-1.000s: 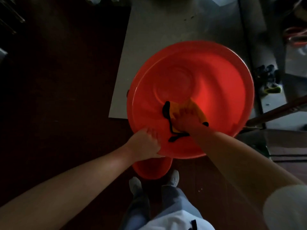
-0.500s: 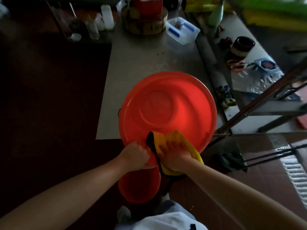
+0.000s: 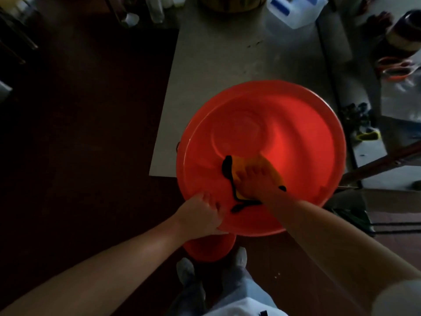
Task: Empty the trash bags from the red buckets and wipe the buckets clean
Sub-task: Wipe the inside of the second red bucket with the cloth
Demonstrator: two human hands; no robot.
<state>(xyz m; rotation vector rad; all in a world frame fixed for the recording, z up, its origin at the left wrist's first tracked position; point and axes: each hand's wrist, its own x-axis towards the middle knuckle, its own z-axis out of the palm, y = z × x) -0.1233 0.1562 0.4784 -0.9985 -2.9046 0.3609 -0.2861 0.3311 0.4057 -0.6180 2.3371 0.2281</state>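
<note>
Your left hand grips the bucket rim at 7 o'clock; your right hand, fingers spread, presses the cloth inside.

The red bucket is tipped so that its wide round mouth faces up, its glossy inside bare. A yellow cloth with black edging lies spread against the inner wall near the lower rim. A second bucket, also red, sits just beneath it.
</note>
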